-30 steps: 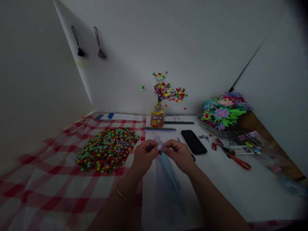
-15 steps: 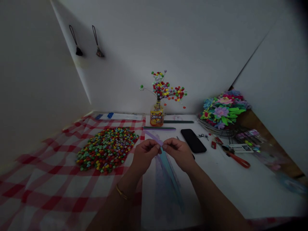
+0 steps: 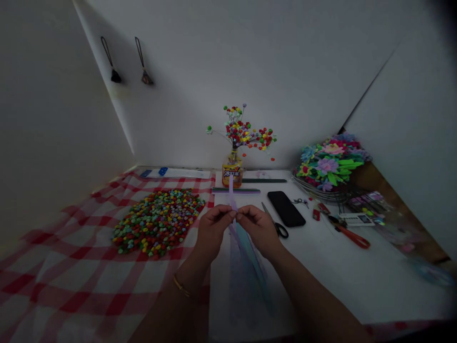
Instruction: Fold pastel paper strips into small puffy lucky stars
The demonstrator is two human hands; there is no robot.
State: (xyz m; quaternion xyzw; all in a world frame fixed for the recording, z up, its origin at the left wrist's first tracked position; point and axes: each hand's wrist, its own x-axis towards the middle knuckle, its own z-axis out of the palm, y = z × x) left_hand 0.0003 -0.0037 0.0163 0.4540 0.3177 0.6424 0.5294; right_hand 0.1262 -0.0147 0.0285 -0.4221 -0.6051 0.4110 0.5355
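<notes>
My left hand [image 3: 216,228] and my right hand [image 3: 257,229] meet at the middle of the white tabletop. Fingertips of both pinch a lilac paper strip [image 3: 232,193], whose free end sticks up between them toward the bottle. Its other part runs down below the fingers; the exact fold at the pinch is hidden. Beneath the hands lie several pale blue and lilac strips [image 3: 246,271] in a loose bundle. Black-handled scissors [image 3: 281,230] rest just right of my right hand, next to a black phone [image 3: 286,208].
Many small coloured paper stars [image 3: 160,221] are heaped on the red checked cloth [image 3: 117,290]. A bottle [image 3: 232,177] holding star-tipped stems stands behind a stack of strips [image 3: 236,190]. Fuzzy craft flowers [image 3: 328,164] and an orange-handled tool [image 3: 352,237] lie at right.
The lilac strip's free end has swung from leaning left to nearly upright. Both hands have shifted slightly left and still pinch it; more of the scissors shows.
</notes>
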